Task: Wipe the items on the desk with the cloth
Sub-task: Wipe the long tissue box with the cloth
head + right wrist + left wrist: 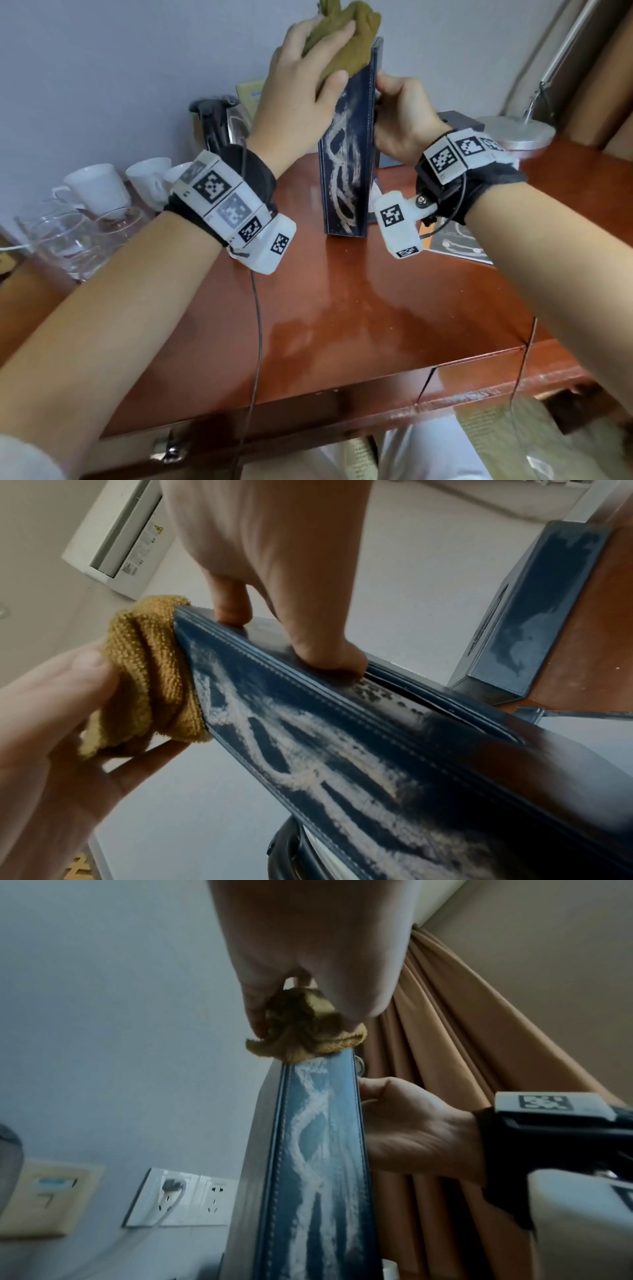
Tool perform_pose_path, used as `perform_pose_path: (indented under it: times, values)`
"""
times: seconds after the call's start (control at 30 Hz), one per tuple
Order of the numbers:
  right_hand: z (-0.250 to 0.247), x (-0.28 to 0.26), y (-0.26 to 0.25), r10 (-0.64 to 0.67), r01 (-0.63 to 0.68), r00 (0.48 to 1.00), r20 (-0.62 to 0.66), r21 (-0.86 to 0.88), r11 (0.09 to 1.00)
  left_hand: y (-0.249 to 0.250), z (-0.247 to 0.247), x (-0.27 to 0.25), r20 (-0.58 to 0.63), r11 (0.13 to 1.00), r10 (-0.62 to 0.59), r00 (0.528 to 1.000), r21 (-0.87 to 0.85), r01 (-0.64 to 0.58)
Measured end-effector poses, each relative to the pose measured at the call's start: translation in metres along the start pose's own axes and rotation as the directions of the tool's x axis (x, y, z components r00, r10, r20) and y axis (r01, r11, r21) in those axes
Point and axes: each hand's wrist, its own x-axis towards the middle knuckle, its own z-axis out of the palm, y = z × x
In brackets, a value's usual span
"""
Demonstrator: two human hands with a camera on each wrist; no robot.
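Observation:
A tall dark blue leather box [347, 161] stands upright on the red-brown desk [342, 308], its front face smeared with white streaks [315, 1139]. My left hand [301, 78] grips a bunched mustard-yellow cloth [337, 41] and presses it against the box's top end [192, 647]. My right hand [400, 113] holds the box's upper right side, its fingers [315, 642] curled over the edge. The same cloth [301, 1031] shows in the left wrist view at the box's top, and bunched [154, 669] in the right wrist view.
White cups [99, 188] and clear glasses [65, 240] stand at the desk's left, a kettle [219, 123] behind them. A second dark blue box [534, 615] and a lamp base [520, 132] are at the back right. A booklet [459, 243] lies under my right wrist. Wall sockets [181, 1196] are behind.

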Motion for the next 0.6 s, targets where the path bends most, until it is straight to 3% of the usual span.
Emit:
perform_pose_path:
  times: [0.17,0.23,0.37,0.53,0.6]
  values:
    - [0.005,-0.004,-0.001,0.002,-0.002,1.0,0.0,-0.026,1.0,0.003,-0.016,0.023,0.059,0.953,-0.101,0.993,0.294,0.08]
    - [0.005,-0.003,-0.001,-0.001,0.001,1.0,0.001,-0.016,1.0,0.003,-0.016,0.034,0.086,0.938,-0.082,0.993,0.344,0.048]
    - [0.003,0.0,-0.002,-0.004,0.005,1.0,0.017,-0.02,1.0,-0.004,-0.004,0.034,0.175,1.0,0.029,0.984,0.0,-0.03]
    - [-0.001,0.002,0.0,0.013,-0.012,1.0,0.025,-0.039,0.999,-0.009,0.016,-0.011,-0.033,0.985,0.013,0.999,-0.172,-0.018]
    - [-0.002,0.003,0.0,0.015,-0.013,1.0,0.025,-0.057,0.998,-0.01,0.027,-0.031,-0.022,0.987,0.007,1.0,-0.163,-0.01]
